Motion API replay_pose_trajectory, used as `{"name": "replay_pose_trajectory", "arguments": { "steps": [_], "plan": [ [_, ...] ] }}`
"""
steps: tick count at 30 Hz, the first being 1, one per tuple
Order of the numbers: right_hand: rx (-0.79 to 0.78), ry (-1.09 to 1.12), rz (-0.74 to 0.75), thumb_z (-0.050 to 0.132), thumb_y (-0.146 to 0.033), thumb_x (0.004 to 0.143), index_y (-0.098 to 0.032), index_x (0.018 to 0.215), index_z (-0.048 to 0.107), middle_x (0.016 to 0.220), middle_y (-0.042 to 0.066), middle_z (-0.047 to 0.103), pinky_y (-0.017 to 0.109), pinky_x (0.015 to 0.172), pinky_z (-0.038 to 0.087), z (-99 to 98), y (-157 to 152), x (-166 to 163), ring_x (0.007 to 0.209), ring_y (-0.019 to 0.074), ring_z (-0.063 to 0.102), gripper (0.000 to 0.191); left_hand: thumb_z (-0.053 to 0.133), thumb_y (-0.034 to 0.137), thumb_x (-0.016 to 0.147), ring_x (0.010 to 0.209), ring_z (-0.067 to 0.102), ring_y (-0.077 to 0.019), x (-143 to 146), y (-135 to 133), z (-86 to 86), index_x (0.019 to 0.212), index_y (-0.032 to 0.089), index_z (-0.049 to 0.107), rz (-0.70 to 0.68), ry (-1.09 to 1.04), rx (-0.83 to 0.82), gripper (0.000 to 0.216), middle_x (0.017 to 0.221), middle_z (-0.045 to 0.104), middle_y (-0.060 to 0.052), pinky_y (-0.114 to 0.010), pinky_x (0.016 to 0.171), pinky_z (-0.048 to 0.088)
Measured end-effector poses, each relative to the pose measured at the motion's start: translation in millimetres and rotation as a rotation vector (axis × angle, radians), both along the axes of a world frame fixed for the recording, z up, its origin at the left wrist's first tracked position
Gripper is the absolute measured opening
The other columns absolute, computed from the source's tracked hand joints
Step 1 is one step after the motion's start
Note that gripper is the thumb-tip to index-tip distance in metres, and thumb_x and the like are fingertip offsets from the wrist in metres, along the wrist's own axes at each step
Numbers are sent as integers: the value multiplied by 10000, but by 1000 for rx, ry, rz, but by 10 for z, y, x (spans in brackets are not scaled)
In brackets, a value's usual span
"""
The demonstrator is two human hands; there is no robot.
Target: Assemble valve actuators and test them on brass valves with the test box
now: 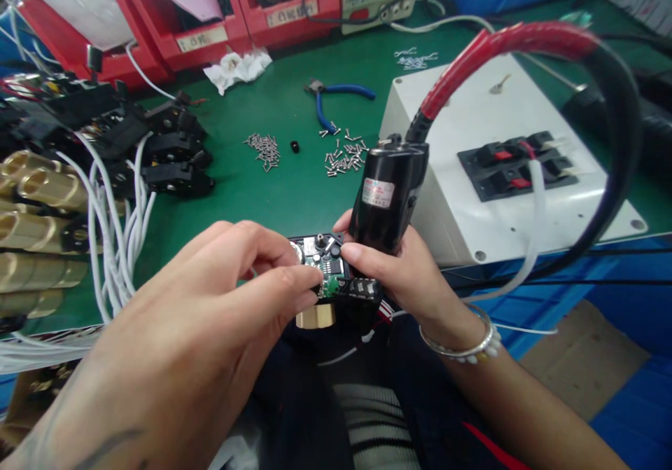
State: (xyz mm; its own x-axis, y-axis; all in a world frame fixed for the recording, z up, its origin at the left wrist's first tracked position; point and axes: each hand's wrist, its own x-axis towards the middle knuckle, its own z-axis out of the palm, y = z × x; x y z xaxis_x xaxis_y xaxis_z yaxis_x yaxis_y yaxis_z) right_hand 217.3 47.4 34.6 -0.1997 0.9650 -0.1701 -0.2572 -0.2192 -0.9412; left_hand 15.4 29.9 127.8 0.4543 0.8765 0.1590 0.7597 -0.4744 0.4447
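A small black housing with a green circuit board (pixel 332 267) is held between my hands, close to the table's front edge. My left hand (pixel 225 302) is closed on its left side, thumb and fingertips pressed at the board; what lies under the fingertips is hidden. In my right hand (pixel 404 270) is a black electric screwdriver (pixel 386 190), upright, with a thick red and black cable (pixel 472 50) arching from its top. My right thumb also rests at the housing's right edge. A hexagonal brass fitting (pixel 316 316) shows beneath the housing. The screwdriver's tip is hidden.
Loose screws (pixel 344 155), another screw pile (pixel 264 150) and blue-handled cutters (pixel 341 95) lie on the green table. A white box with terminals (pixel 504 169) stands right. Brass fittings (pixel 47 190) and white cables (pixel 99 232) crowd the left. Red bins (pixel 194 36) line the back.
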Motion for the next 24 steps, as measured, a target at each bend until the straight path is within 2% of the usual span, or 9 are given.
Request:
{"name": "replay_pose_trajectory", "arguments": {
  "steps": [2, 3, 6, 8, 9, 12, 15, 21, 24],
  "plan": [
    [9, 3, 1, 868, -437, 730, -164, 990, 670, 847, 18, 639, 229, 654, 500, -7, -6, 4, 748, 142, 590, 426, 674, 326, 922, 944, 625, -202, -6, 50, -44, 1094, 361, 705, 32, -9, -13, 178, 1074, 641, -6, -296, 689, 506],
    [12, 9, 1, 869, -418, 731, -165, 988, 671, 845, 14, 639, 222, 655, 500, -10, -8, 7, 749, 137, 593, 412, 694, 387, 911, 991, 647, -215, -14, 85, -66, 1179, 362, 674, 73, -38, -82, 269, 1128, 651, -11, -298, 716, 538],
    [16, 34, 7, 864, -369, 744, -168, 982, 668, 817, 0, 633, 205, 643, 498, -10, -12, 13, 724, 120, 591, 369, 719, 573, 839, 960, 729, -239, -37, 207, -124, 1248, 301, 643, 169, -188, -533, 496, 1118, 738, -21, -299, 714, 606],
    [19, 51, 19, 865, -366, 745, -171, 984, 663, 803, -3, 632, 208, 629, 500, -3, -11, 10, 707, 120, 592, 368, 711, 605, 824, 877, 748, -237, -33, 265, -144, 1168, 273, 675, 182, -268, -775, 480, 1005, 772, -9, -294, 675, 609],
    [18, 57, 24, 865, -372, 744, -172, 986, 661, 799, -2, 633, 213, 623, 503, 1, -10, 7, 704, 125, 595, 374, 707, 600, 824, 859, 748, -240, -23, 279, -148, 1140, 264, 680, 193, -294, -835, 461, 965, 774, -6, -294, 660, 604],
    [8, 58, 16, 869, -376, 735, -173, 977, 662, 800, 2, 636, 223, 633, 512, 10, -5, -5, 718, 135, 604, 378, 710, 548, 821, 867, 740, -246, 20, 280, -134, 1085, 251, 675, 231, -353, -847, 399, 919, 761, -2, -298, 663, 590],
    [2, 60, 5, 872, -354, 726, -170, 965, 667, 809, 4, 642, 220, 653, 511, 0, -5, -11, 730, 132, 603, 364, 715, 517, 812, 915, 719, -235, 43, 275, -111, 1071, 245, 671, 227, -368, -865, 378, 971, 754, -2, -303, 730, 570],
    [64, 77, -26, 858, -346, 727, -159, 945, 683, 831, 5, 657, 204, 653, 491, -66, -7, -20, 732, 120, 601, 337, 739, 612, 740, 824, 608, -197, 17, 348, -101, 1117, 213, 659, 205, -317, -892, 555, 895, 684, 4, -287, 698, 466],
    [74, 99, -48, 843, -376, 733, -151, 925, 691, 836, 3, 655, 199, 658, 479, -83, 5, -41, 736, 111, 594, 332, 733, 627, 715, 849, 592, -208, 33, 340, -120, 1102, 205, 649, 215, -313, -870, 578, 899, 667, 0, -307, 729, 449]
  ]
}}
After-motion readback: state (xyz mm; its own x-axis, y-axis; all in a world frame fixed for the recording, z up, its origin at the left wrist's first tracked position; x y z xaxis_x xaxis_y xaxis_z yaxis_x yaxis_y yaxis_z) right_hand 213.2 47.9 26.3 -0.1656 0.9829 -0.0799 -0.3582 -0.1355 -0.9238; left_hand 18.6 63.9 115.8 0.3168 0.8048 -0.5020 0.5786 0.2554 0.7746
